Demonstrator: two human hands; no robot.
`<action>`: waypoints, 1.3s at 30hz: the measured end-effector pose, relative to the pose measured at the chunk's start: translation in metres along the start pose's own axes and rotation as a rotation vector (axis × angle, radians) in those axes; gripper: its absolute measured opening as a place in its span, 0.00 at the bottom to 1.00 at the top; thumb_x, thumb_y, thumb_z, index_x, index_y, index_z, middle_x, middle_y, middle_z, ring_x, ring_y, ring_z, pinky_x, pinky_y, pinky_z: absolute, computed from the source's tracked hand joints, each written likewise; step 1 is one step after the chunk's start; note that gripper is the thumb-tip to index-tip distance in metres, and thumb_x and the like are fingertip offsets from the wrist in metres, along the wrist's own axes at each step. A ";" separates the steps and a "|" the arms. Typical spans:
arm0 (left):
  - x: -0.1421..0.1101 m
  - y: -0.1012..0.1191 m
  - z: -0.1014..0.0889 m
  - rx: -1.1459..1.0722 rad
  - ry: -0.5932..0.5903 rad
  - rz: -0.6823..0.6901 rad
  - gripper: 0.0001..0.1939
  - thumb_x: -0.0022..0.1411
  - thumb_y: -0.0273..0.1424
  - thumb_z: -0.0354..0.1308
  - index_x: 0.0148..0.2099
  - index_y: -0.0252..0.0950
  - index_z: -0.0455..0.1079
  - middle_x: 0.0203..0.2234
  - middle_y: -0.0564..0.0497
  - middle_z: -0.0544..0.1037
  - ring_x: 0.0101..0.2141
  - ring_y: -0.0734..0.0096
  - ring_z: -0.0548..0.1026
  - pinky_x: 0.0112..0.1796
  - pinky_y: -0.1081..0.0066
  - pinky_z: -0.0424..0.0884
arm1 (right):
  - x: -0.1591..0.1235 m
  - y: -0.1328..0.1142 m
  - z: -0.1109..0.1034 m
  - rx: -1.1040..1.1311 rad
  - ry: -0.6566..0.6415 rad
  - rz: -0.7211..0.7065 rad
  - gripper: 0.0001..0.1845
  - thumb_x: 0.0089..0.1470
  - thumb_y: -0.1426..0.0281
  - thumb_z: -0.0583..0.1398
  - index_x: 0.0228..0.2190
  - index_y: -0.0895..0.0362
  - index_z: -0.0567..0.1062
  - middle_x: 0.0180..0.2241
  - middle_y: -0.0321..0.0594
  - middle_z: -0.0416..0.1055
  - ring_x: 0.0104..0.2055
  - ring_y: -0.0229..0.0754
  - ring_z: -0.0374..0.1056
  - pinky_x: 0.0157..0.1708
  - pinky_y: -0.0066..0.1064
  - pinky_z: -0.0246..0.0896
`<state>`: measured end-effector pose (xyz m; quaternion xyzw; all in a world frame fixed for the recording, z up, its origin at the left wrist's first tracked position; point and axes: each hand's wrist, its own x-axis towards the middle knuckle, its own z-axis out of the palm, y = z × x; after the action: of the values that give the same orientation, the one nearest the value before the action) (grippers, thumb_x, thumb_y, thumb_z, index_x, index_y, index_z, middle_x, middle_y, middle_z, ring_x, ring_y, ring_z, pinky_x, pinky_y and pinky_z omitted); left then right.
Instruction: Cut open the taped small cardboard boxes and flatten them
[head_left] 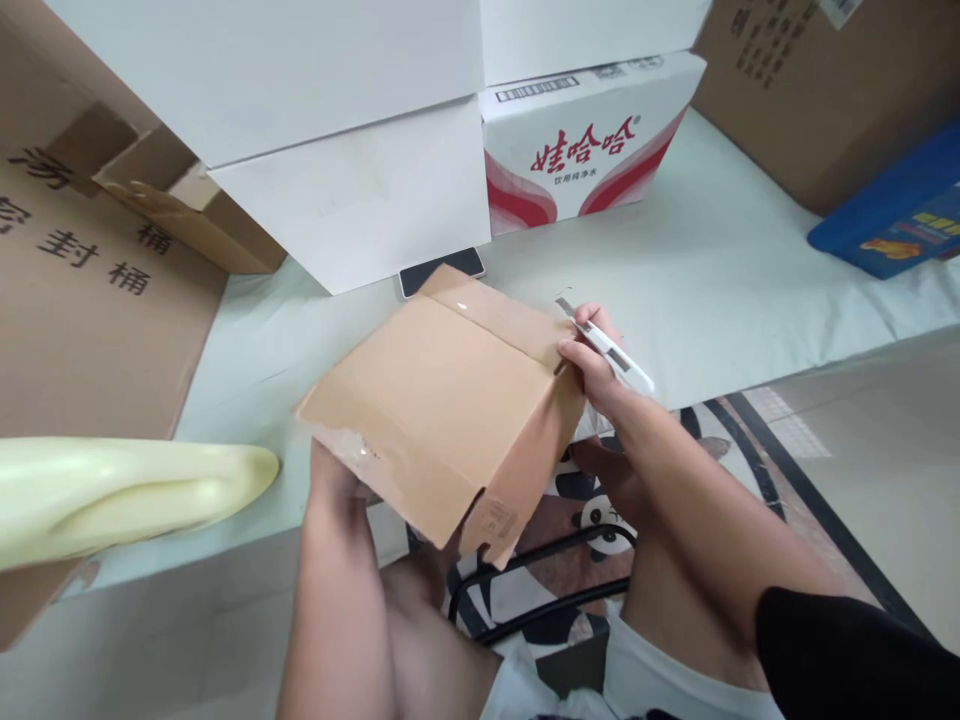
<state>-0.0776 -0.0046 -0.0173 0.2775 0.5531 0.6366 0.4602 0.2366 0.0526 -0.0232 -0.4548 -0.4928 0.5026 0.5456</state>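
Observation:
A small brown cardboard box (442, 400) is held tilted above my lap, its taped top seam facing away from me. My left hand (334, 472) grips the box from below at its near left corner, fingers mostly hidden under it. My right hand (592, 362) is closed around a white utility knife (611, 345), with the blade tip pointing up and away beside the box's right top edge.
White cartons (352, 190) and a red-printed carton (585, 140) stand behind on the pale mat (720, 270). A phone (442, 270) lies by them. Brown cartons flank left (82, 280) and right (825, 90). A pale green object (127, 495) juts in at left.

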 end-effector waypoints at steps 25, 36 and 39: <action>0.011 0.007 0.012 -0.347 0.117 -0.003 0.09 0.56 0.26 0.57 0.39 0.40 0.75 0.43 0.51 0.85 0.57 0.64 0.78 0.57 0.67 0.76 | -0.014 -0.008 0.007 0.080 -0.051 0.217 0.36 0.34 0.37 0.68 0.32 0.52 0.68 0.22 0.32 0.69 0.21 0.35 0.63 0.19 0.28 0.55; -0.008 0.013 0.034 -0.301 -0.157 -0.285 0.13 0.56 0.36 0.61 0.45 0.44 0.75 0.54 0.47 0.79 0.51 0.55 0.80 0.43 0.61 0.80 | -0.063 -0.059 -0.078 -0.157 0.536 0.030 0.24 0.34 0.53 0.70 0.27 0.51 0.67 0.22 0.31 0.67 0.15 0.29 0.53 0.09 0.24 0.41; -0.009 0.011 0.035 -0.294 -0.145 -0.313 0.14 0.55 0.36 0.61 0.44 0.40 0.76 0.50 0.44 0.80 0.49 0.56 0.80 0.42 0.63 0.79 | -0.078 -0.081 -0.135 -0.313 0.819 -0.130 0.19 0.37 0.55 0.69 0.26 0.48 0.66 0.18 0.30 0.62 0.14 0.32 0.55 0.10 0.28 0.47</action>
<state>-0.0468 0.0037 0.0032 0.1631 0.4561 0.6096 0.6275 0.3787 -0.0316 0.0371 -0.6616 -0.3340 0.1648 0.6508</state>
